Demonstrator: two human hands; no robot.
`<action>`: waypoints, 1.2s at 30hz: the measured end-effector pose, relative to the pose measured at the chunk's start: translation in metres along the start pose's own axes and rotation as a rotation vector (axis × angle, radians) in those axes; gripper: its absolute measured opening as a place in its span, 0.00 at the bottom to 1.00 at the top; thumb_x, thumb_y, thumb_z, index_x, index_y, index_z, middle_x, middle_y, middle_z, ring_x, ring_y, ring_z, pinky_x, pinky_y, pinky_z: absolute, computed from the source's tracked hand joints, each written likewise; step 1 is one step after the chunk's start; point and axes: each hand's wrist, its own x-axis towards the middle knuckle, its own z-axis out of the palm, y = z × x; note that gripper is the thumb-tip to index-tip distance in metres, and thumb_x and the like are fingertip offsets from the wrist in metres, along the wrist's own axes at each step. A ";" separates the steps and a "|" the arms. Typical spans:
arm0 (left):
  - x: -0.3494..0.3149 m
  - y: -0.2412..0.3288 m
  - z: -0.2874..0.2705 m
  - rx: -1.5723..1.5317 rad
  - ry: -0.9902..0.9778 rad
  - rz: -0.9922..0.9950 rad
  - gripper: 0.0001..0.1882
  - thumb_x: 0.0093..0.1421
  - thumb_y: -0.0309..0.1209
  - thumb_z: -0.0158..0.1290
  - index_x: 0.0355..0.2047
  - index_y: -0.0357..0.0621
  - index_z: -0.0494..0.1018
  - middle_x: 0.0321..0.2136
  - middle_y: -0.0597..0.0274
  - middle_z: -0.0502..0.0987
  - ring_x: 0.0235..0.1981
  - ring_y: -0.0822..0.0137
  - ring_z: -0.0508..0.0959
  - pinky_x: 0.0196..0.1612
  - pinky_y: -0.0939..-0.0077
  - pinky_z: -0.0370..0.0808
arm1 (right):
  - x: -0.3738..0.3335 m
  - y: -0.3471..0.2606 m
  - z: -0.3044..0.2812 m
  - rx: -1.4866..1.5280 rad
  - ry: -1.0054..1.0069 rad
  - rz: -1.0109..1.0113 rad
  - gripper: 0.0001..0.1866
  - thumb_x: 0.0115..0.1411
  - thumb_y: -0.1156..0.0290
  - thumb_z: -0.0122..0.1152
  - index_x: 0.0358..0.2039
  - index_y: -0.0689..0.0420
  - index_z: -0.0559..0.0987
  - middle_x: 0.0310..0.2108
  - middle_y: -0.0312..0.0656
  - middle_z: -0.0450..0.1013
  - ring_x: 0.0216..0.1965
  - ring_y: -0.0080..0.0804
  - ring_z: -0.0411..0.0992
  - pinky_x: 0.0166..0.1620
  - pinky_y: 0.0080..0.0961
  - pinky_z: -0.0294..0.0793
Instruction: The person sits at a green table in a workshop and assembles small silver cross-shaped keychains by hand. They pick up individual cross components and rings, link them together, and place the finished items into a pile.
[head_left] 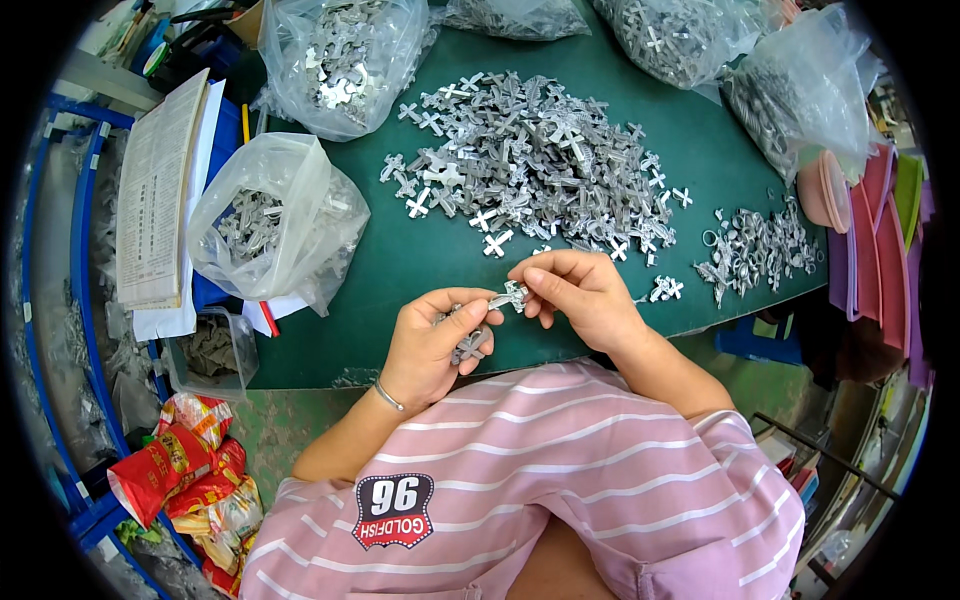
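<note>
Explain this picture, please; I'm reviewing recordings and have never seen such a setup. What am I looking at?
There is no machine here: a person works with two bare hands. The single picture comes from a wide fisheye camera on the person's head, looking down, so straight edges bend near its rim. On the dark green tabletop lie a large heap of grey, cross-shaped metal pieces and, to its right, a smaller pile of silvery, ring-like metal parts. A translucent plastic bag of metal pieces sits at left. The left hand and right hand share a grip on one shiny silver cross-shaped piece; the left also holds grey metal pieces.
</note>
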 end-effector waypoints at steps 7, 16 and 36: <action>-0.001 0.001 0.000 0.005 0.021 0.027 0.10 0.57 0.28 0.51 0.37 0.33 0.71 0.28 0.55 0.75 0.20 0.73 0.73 0.13 0.88 0.64 | 0.000 -0.004 0.004 -0.034 0.018 -0.019 0.10 0.59 0.71 0.52 0.36 0.64 0.76 0.23 0.35 0.72 0.23 0.17 0.69 0.25 0.13 0.68; -0.036 0.105 -0.026 0.553 0.721 0.927 0.10 0.56 0.27 0.51 0.37 0.36 0.71 0.25 0.62 0.73 0.20 0.77 0.71 0.15 0.89 0.62 | -0.004 -0.001 -0.016 -0.929 0.153 -0.643 0.10 0.48 0.82 0.56 0.33 0.62 0.75 0.30 0.45 0.70 0.29 0.42 0.70 0.31 0.30 0.71; 0.011 -0.003 0.007 0.710 0.011 0.210 0.11 0.55 0.25 0.52 0.39 0.36 0.70 0.27 0.64 0.74 0.20 0.79 0.73 0.15 0.91 0.65 | -0.010 0.015 -0.016 -1.210 0.152 -0.733 0.10 0.42 0.77 0.60 0.29 0.59 0.73 0.28 0.40 0.66 0.30 0.39 0.66 0.33 0.31 0.68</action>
